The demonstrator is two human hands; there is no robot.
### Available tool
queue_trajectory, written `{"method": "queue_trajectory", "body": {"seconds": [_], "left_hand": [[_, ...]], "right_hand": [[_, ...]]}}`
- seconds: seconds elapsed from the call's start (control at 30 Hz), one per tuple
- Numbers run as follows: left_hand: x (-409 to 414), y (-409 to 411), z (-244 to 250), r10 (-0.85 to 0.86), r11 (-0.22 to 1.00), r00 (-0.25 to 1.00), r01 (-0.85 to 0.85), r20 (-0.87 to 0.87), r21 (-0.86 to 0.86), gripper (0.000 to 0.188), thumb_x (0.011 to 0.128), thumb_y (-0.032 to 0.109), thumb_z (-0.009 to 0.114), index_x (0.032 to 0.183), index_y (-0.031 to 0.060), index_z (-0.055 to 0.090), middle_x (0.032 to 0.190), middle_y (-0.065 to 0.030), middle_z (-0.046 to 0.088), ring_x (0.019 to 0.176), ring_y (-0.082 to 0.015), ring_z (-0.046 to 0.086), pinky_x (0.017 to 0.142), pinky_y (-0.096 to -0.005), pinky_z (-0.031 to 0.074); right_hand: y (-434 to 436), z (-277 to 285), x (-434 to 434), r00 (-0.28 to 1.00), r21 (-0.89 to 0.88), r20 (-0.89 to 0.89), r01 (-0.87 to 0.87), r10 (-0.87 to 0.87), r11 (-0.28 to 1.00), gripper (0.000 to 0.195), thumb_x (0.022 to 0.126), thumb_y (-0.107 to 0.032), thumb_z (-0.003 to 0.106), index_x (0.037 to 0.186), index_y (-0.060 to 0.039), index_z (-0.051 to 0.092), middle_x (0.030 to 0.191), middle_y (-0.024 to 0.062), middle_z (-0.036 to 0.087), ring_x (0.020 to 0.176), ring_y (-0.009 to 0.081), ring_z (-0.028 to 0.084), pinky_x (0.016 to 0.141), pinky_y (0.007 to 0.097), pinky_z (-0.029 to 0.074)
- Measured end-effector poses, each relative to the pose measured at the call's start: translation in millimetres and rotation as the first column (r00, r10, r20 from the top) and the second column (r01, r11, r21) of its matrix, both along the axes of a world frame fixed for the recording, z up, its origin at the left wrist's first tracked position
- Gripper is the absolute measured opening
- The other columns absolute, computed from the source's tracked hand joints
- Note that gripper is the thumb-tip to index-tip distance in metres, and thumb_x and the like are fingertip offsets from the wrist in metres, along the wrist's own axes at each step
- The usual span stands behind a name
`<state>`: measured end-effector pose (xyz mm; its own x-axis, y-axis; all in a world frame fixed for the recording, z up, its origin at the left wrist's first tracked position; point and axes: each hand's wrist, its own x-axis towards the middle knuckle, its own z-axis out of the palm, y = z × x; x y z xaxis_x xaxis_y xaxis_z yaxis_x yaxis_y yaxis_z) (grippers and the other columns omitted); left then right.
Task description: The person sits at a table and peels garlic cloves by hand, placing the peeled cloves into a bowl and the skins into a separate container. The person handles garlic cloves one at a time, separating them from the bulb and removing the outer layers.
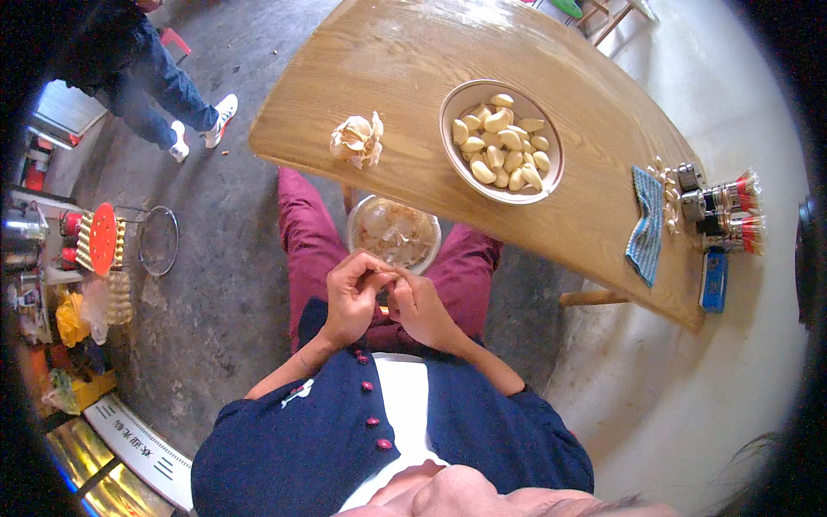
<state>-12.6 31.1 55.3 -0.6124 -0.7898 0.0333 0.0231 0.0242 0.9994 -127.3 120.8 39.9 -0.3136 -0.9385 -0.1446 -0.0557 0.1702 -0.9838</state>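
Observation:
My left hand and my right hand meet at the fingertips above my lap. Between them they pinch something small, apparently a garlic clove, almost wholly hidden by the fingers. Just beyond the hands, between my knees, a round tub contains papery garlic skins. On the wooden table a partly broken garlic bulb lies near the front edge. To its right a white bowl with a brown rim is heaped with peeled garlic cloves.
A blue checked cloth, loose garlic pieces, jars of toothpicks and a blue box line the table's right end. A person in jeans is on the floor side at upper left. Shelved goods stand at left.

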Motion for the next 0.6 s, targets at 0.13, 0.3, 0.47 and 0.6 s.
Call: {"method": "queue_trajectory", "body": {"seconds": [0.13,0.3,0.47,0.6], "left_hand": [[0.5,-1.8,-6.8,0.048,0.996,0.999,-0.047,0.010,-0.082,0.012,0.083,-0.013,0.056,0.083,-0.0017,0.062,0.082,-0.0061,0.062,0.076,-0.0116,0.058,0.069,-0.0239,0.046],[2.8,-3.2,-22.7,0.071,0.997,0.997,-0.071,-0.006,-0.031,0.009,0.087,-0.008,0.056,0.087,-0.0004,0.061,0.080,-0.0036,0.061,0.075,-0.0108,0.056,0.068,-0.0238,0.045],[9.7,-7.2,-18.1,0.054,0.849,0.993,0.010,-0.107,0.528,0.008,0.096,0.010,0.057,0.091,0.0045,0.060,0.076,-0.0002,0.057,0.066,-0.0085,0.051,0.061,-0.0234,0.042],[8.7,-14.1,-24.8,0.043,0.651,0.965,0.170,-0.260,0.740,0.014,0.098,0.020,0.057,0.095,0.0072,0.058,0.074,0.0014,0.054,0.061,-0.0082,0.046,0.056,-0.0232,0.040]], "right_hand": [[-6.4,-7.1,9.2,0.989,0.042,0.134,0.053,-0.058,0.998,0.032,0.095,-0.018,0.035,0.096,0.0048,0.058,0.065,0.0110,0.053,0.059,0.0194,0.052,0.053,0.0365,0.042],[-10.1,-10.6,17.2,0.948,0.101,0.299,0.079,-0.106,0.992,0.033,0.097,-0.019,0.032,0.095,0.0018,0.057,0.067,0.0059,0.052,0.057,0.0135,0.048,0.050,0.0318,0.041],[-10.1,3.5,-10.4,0.897,0.179,0.431,-0.193,0.099,0.965,0.031,0.101,-0.023,0.036,0.094,0.0000,0.054,0.069,0.0064,0.052,0.061,0.0132,0.048,0.052,0.0305,0.043],[-10.2,16.9,-16.1,0.997,0.001,-0.073,0.034,-0.034,0.999,0.013,0.098,-0.014,0.052,0.097,-0.0013,0.056,0.082,0.0096,0.057,0.074,0.0160,0.056,0.065,0.0324,0.049]]}}
